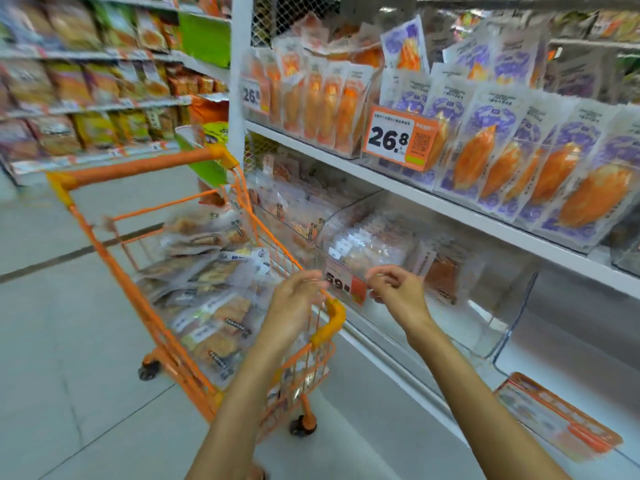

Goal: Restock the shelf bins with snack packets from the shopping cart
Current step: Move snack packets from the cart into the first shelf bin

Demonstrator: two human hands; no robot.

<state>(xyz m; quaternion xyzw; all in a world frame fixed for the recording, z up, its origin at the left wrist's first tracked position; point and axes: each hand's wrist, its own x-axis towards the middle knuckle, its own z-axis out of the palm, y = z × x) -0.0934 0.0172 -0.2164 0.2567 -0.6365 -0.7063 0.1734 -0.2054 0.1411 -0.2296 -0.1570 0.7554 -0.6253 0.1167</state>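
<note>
1. Two bare forearms lowest in view, reaching forward from the bottom edge; left hand (294, 299) over the near right corner of the cart (104, 244), right hand (398, 292) in front of the lower shelf bin (512, 327).
2. Both hands apart from each other, fingers loosely curled, nothing visibly held in either; motion blur on the fingertips, so a thin clear film between them cannot be ruled out.
3. Snack packets (207, 306) heaped in the cart basket, just below and left of the left hand, not touched by it; topmost ones lying flat and overlapping.
4. More packets (367, 244) already standing in the clear bin beyond the right hand, behind a price tag (346, 284); bare space in the bin to the right of them, near a lone orange packet (443, 275).
5. Likely step: between loads, about to reach back into the cart for more.
6. To do it well: drop the left hand straight down onto the top of the pile, take a few packets by their upper edges rather than the slippery faces, square them before lifting.
7. Carry over the cart rim, clear of the yellow corner guard (332, 320), and set them upright in the gap, labels forward, matching the row already there.
8. Risk: glossy bags sliding out of a loose grip, or snagging on the wire side of the cart.
9. Upper shelf (450, 202) with orange-and-purple packs at 26.8 looks full; leave alone.
</note>
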